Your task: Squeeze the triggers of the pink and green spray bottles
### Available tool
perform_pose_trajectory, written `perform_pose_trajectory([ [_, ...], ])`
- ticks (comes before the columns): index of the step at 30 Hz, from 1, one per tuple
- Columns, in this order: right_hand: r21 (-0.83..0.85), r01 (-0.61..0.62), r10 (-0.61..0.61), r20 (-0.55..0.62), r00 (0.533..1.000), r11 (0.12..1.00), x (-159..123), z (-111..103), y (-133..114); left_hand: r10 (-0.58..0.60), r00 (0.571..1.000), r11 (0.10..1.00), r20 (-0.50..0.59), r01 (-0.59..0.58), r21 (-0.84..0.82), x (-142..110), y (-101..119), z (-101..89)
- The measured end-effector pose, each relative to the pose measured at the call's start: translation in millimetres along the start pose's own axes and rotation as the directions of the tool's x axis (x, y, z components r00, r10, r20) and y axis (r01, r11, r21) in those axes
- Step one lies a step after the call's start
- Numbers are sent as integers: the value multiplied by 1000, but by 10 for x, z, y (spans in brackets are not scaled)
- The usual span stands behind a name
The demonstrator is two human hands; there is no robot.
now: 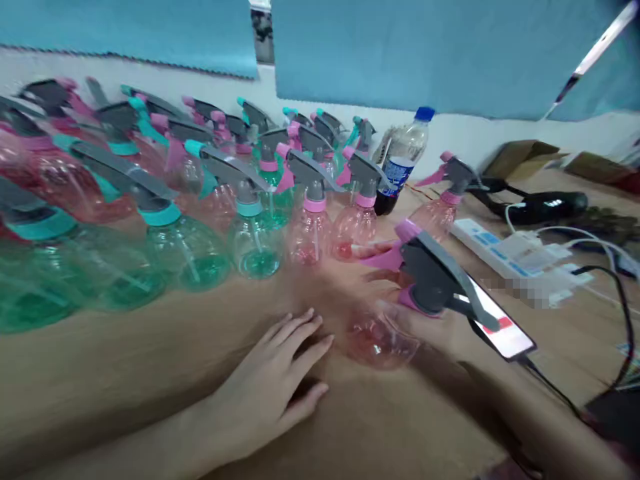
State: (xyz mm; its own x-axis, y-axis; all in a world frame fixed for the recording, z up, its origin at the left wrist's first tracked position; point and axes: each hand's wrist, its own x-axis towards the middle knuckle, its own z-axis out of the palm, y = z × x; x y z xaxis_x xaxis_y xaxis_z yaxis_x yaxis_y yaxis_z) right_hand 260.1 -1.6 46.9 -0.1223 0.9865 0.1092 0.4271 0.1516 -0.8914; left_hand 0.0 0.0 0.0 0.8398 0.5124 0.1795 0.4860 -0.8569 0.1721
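Observation:
My left hand rests on the wooden table, palm down with fingers spread, holding nothing. My right hand is smeared by motion and partly hidden behind a clear pink spray bottle with a grey head and pink trigger. Whether its fingers grip that bottle I cannot make out. Close beyond the right hand stand two pink-collared spray bottles with a little red liquid inside. A teal-collared spray bottle with green liquid is to their left.
Several more spray bottles crowd the left and back. A blue-capped drink bottle stands by the wall. At right are another pink spray bottle, a white power strip with cables, a lit phone and a black hair-dryer-like object.

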Motion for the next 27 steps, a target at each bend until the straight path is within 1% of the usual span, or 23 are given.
perform_pose_trajectory([
  [5,-24,56,-55,10,998,998,4,-2,-46,5,1000,999,-21,-6,-40,1,13,3],
  [8,-45,81,-82,-18,996,996,9,-13,-69,1,1000,999,-27,-2,-53,4,15,1],
  [12,-66,70,-73,-43,996,995,-2,-19,-34,2,999,999,-36,-4,-54,11,12,11],
  [14,-50,74,-77,-49,996,996,-8,-16,-21,3,999,999,-38,-5,-51,13,10,13],
  [18,-20,88,-89,-63,994,996,-3,2,-70,4,1000,999,-30,-6,-49,4,9,1],
  [22,16,44,-43,-55,998,999,-8,13,-123,4,1000,999,-29,-6,-48,-6,7,-3],
  [27,2,15,-15,-57,998,1000,-48,-16,-130,-2,1000,998,-27,0,-56,6,12,13],
])
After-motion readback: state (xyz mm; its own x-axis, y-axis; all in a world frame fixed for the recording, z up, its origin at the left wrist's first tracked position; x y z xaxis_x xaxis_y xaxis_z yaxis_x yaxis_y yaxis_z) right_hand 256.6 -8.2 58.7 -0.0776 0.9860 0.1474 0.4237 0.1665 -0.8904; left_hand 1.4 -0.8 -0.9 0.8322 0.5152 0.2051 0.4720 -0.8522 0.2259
